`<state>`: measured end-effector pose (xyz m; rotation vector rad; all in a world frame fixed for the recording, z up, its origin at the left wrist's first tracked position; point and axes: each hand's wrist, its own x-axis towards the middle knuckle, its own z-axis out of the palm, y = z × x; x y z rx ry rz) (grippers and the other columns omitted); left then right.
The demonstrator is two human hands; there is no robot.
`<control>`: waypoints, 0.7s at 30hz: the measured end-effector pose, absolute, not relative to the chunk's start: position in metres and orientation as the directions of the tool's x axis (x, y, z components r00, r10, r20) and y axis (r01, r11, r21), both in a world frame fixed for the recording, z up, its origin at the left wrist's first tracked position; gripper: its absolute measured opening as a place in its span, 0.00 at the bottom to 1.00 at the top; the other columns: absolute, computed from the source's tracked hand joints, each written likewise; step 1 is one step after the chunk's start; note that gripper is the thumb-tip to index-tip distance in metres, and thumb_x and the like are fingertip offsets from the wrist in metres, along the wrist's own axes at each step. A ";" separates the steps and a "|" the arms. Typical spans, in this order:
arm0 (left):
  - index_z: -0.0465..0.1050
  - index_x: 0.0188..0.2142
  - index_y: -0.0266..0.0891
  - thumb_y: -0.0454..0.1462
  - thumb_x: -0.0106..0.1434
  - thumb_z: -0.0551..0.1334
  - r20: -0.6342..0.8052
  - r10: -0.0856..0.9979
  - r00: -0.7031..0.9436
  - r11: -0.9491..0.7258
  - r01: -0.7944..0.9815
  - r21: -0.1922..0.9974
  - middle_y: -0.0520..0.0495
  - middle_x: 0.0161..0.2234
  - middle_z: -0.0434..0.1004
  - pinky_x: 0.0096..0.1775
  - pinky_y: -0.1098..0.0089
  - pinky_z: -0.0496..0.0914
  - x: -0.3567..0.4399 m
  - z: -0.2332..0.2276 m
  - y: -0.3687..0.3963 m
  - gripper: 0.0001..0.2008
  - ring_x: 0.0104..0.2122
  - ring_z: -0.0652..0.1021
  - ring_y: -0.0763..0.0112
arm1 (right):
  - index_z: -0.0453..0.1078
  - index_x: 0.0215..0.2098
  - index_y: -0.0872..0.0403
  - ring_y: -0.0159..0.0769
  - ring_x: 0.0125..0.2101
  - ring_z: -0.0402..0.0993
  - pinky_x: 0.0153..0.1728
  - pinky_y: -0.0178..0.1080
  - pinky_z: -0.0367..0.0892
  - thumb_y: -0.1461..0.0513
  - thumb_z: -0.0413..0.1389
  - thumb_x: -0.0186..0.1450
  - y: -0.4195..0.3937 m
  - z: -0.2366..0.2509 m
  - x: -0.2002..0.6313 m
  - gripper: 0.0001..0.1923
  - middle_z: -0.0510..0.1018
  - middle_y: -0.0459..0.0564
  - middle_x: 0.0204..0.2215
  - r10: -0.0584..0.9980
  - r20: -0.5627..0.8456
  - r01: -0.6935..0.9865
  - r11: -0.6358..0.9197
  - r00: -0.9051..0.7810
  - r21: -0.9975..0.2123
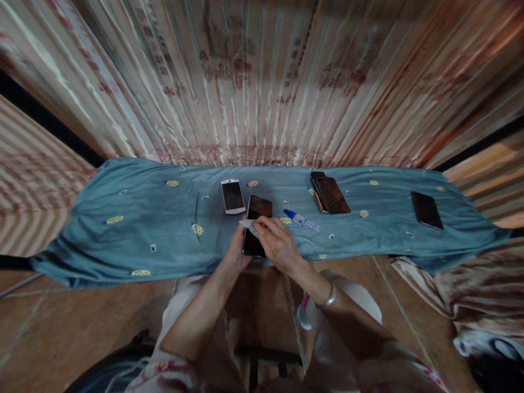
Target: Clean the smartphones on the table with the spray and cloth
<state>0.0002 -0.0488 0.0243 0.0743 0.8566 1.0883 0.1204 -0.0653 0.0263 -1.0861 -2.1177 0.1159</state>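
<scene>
My left hand (236,248) grips the left edge of a dark smartphone (252,246), which is tilted over the near edge of the table. Pinched in my right hand (279,242) is a small white cloth or tissue (248,224), held against the phone's glossy face. A dark glossy surface (260,206) shows just beyond my fingers; I cannot tell whether it is the same phone or another. Right of my right hand lies a clear bottle (306,223) with a blue cap. A white-framed phone (233,197) lies beyond my left hand.
A teal patterned cloth (164,218) covers the long, narrow table. Several dark phones lie in a stack (333,195) at the right, and a single dark phone (427,210) is farther right. Patterned curtains (245,109) hang behind the table. Below are my legs and a tiled floor (393,305).
</scene>
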 end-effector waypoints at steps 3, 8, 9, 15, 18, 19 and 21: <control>0.76 0.34 0.31 0.43 0.66 0.54 -0.524 0.818 0.236 0.496 -0.750 0.437 0.44 0.26 0.79 0.44 0.66 0.73 -0.001 0.023 -0.047 0.17 0.37 0.81 0.63 | 0.70 0.54 0.54 0.41 0.44 0.70 0.51 0.46 0.69 0.66 0.45 0.71 -0.077 0.025 0.114 0.18 0.76 0.56 0.44 0.695 0.588 0.634 0.683 -0.413 -0.363; 0.75 0.46 0.29 0.45 0.68 0.50 -0.440 0.859 0.262 0.467 -0.753 0.463 0.39 0.33 0.82 0.46 0.63 0.73 -0.006 0.023 -0.041 0.23 0.39 0.81 0.59 | 0.69 0.53 0.58 0.40 0.45 0.70 0.47 0.43 0.72 0.68 0.47 0.70 -0.090 0.021 0.110 0.16 0.76 0.57 0.45 0.607 0.649 0.564 0.763 -0.459 -0.316; 0.74 0.47 0.29 0.45 0.68 0.49 -0.436 0.862 0.259 0.462 -0.755 0.465 0.39 0.34 0.82 0.45 0.63 0.74 -0.008 0.023 -0.040 0.24 0.38 0.81 0.60 | 0.69 0.52 0.58 0.40 0.45 0.70 0.47 0.42 0.72 0.69 0.47 0.69 -0.092 0.021 0.110 0.16 0.76 0.57 0.45 0.601 0.650 0.557 0.769 -0.465 -0.313; 0.71 0.51 0.25 0.45 0.70 0.46 -0.435 0.873 0.220 0.426 -0.779 0.460 0.36 0.36 0.82 0.40 0.65 0.76 -0.015 0.028 -0.032 0.27 0.34 0.82 0.62 | 0.68 0.54 0.56 0.39 0.46 0.71 0.47 0.42 0.72 0.69 0.47 0.69 -0.091 0.020 0.122 0.17 0.76 0.56 0.46 0.611 0.635 0.563 0.764 -0.473 -0.316; 0.72 0.50 0.25 0.44 0.70 0.46 -0.424 0.881 0.209 0.408 -0.789 0.460 0.36 0.36 0.82 0.43 0.64 0.75 -0.014 0.032 -0.034 0.26 0.35 0.82 0.62 | 0.68 0.54 0.55 0.39 0.46 0.71 0.47 0.42 0.72 0.69 0.47 0.70 -0.087 0.021 0.130 0.17 0.76 0.55 0.46 0.626 0.634 0.582 0.747 -0.454 -0.321; 0.72 0.50 0.25 0.43 0.70 0.46 -0.422 0.882 0.211 0.408 -0.790 0.458 0.36 0.36 0.82 0.43 0.64 0.75 -0.014 0.033 -0.034 0.25 0.36 0.82 0.61 | 0.68 0.54 0.55 0.39 0.46 0.71 0.47 0.41 0.72 0.68 0.47 0.70 -0.086 0.021 0.132 0.17 0.76 0.55 0.46 0.629 0.636 0.586 0.743 -0.447 -0.323; 0.72 0.50 0.25 0.43 0.70 0.46 -0.420 0.881 0.218 0.412 -0.789 0.456 0.36 0.36 0.82 0.44 0.63 0.75 -0.013 0.035 -0.035 0.25 0.37 0.82 0.60 | 0.69 0.55 0.54 0.39 0.46 0.71 0.46 0.41 0.72 0.68 0.47 0.70 -0.084 0.023 0.134 0.17 0.76 0.55 0.46 0.633 0.646 0.589 0.736 -0.426 -0.333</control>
